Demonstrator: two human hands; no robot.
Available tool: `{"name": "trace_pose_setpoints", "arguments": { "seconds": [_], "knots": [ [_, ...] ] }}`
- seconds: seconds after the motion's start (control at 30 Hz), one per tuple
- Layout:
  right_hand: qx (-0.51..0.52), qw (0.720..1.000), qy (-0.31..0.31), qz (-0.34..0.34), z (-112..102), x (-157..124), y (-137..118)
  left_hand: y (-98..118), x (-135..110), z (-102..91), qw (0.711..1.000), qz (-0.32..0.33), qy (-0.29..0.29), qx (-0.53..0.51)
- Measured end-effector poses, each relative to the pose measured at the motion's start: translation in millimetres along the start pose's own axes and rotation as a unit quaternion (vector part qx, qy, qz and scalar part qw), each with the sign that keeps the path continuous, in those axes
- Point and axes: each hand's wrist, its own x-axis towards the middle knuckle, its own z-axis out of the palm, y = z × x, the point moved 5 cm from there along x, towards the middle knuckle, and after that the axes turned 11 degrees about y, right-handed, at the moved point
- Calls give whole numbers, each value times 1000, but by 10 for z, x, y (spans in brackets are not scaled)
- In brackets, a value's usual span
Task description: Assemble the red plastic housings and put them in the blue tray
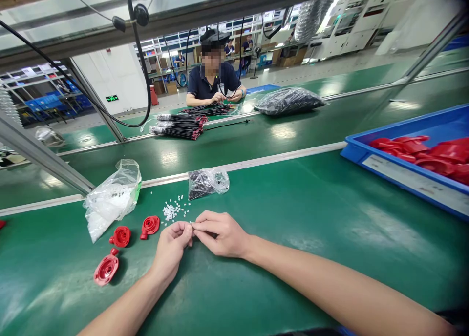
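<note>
My left hand (175, 245) and my right hand (220, 233) meet fingertip to fingertip above the green bench. Both are closed in a pinch, and whatever sits between the fingers is too small to make out. Just beyond them lies a scatter of small white plastic pieces (170, 211). Three red round plastic housings, each with a side spout, rest to the left: one housing (150, 225) closest to my left hand, another housing (120, 236) beside it, and a third housing (106, 269) nearer me.
A clear bag of white pieces (113, 199) stands at left; a small bag of dark parts (205, 183) lies behind my hands. At right, a blue bin (399, 177) holds red housings. Across the bench, a person (212, 77) sits by bundled black cables (179, 126) and a black bag (289, 101).
</note>
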Motion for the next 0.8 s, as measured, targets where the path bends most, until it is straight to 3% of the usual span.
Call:
{"name": "trace_pose_setpoints", "arguments": {
  "seconds": [0.13, 0.27, 0.37, 0.43, 0.47, 0.53, 0.57, 0.6, 0.67, 0.8],
  "knots": [
    [74, 995, -7, 73, -15, 17, 90, 3, -1, 6, 1000, -1, -12, 5],
    [84, 996, -34, 16, -41, 24, 84, 29, -32, 31, 998, 12, -30, 47],
    [75, 996, -45, 8, -74, 24, 92, 141, -47, 23, 984, 40, -85, 150],
    [56, 997, -44, 8, -97, 24, 93, 313, -27, -88, 953, 126, -78, 264],
    [46, 998, -40, 6, -109, 26, 92, 427, -10, -184, 923, 191, -44, 330],
    [31, 999, -31, 3, -125, 30, 93, 638, 20, -420, 833, 306, 59, 457],
    [26, 999, -28, 1, -128, 32, 97, 702, 43, -538, 787, 329, 103, 512],
    [22, 999, -25, 0, -129, 33, 102, 727, 81, -647, 753, 322, 128, 559],
    [19, 1000, -20, -3, -129, 33, 118, 689, 178, -812, 723, 262, 123, 628],
    [18, 1000, -10, -10, -127, 22, 147, 610, 271, -906, 728, 180, 86, 656]
  ]
}}
